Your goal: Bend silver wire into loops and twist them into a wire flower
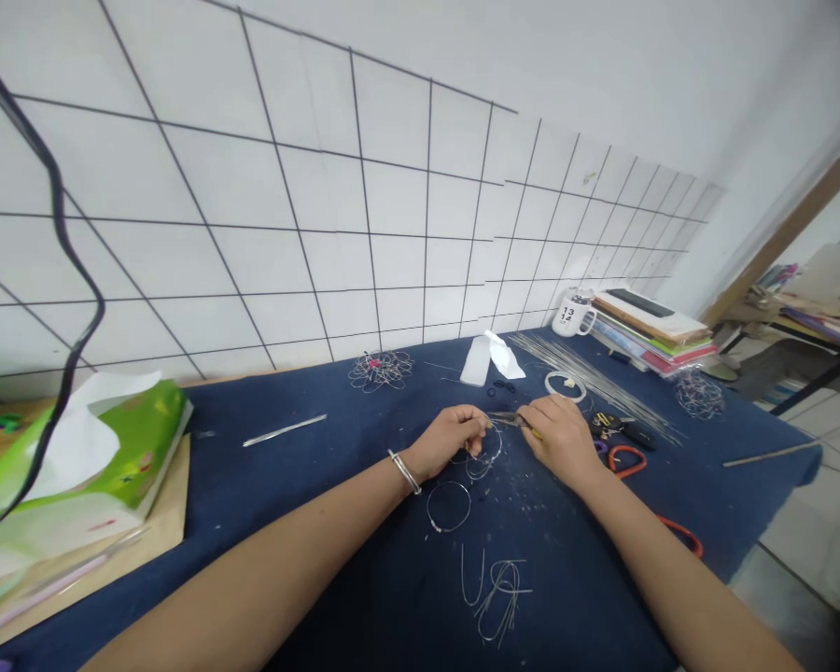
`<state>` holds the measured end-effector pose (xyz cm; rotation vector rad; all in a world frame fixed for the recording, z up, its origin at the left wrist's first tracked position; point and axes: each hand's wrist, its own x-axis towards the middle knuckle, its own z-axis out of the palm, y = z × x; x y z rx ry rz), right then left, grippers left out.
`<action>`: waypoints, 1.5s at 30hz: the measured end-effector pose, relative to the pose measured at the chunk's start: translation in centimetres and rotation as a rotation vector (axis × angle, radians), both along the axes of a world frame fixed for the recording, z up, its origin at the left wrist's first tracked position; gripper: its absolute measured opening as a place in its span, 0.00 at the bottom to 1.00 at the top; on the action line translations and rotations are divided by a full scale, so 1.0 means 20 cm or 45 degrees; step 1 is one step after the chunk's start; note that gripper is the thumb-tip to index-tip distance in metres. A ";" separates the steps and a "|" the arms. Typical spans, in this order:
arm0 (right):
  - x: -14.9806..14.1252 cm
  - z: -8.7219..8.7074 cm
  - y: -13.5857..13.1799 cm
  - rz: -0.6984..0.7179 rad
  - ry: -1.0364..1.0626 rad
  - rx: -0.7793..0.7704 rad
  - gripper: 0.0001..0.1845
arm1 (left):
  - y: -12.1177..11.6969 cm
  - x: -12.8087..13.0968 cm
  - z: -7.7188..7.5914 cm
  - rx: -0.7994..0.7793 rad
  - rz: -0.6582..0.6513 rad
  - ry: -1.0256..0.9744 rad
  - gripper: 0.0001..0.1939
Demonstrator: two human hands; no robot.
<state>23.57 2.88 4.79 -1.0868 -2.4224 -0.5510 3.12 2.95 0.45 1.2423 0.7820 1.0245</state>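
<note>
Near the middle of the blue cloth, my left hand [455, 437] pinches a thin wire ring [498, 446] between thumb and fingers. My right hand [558, 437] is closed around pliers [508, 419], whose jaws point left and reach the wire by my left fingertips. Whether the jaws grip the wire is too small to tell. Under my hands lie looped wires [477, 469] and tiny light scraps. A separate wire hoop with small beads [449, 507] rests just below my left wrist. Closer to me lie several bent wire pieces [502, 597].
Long straight wires [602, 383] lie beyond my right hand, near a white mug [571, 315] and stacked books [651, 327]. Scissors with orange handles [627, 460] lie to the right. A wire flower bundle [381, 370] sits by the wall; a green tissue pack [112, 448] is at left.
</note>
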 end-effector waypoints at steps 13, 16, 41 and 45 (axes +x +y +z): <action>0.00 0.04 0.00 0.017 -0.218 0.026 0.10 | 0.00 0.00 -0.01 0.009 0.010 0.007 0.08; -0.01 0.04 -0.01 0.004 -0.237 0.056 0.10 | 0.00 0.00 0.00 -0.006 0.036 0.016 0.09; -0.05 -0.04 0.00 -0.135 -0.184 0.018 0.09 | 0.00 0.04 -0.03 0.009 0.275 0.001 0.04; -0.04 -0.06 0.00 -0.131 -0.148 -0.013 0.10 | 0.00 0.04 -0.03 0.029 0.300 0.004 0.04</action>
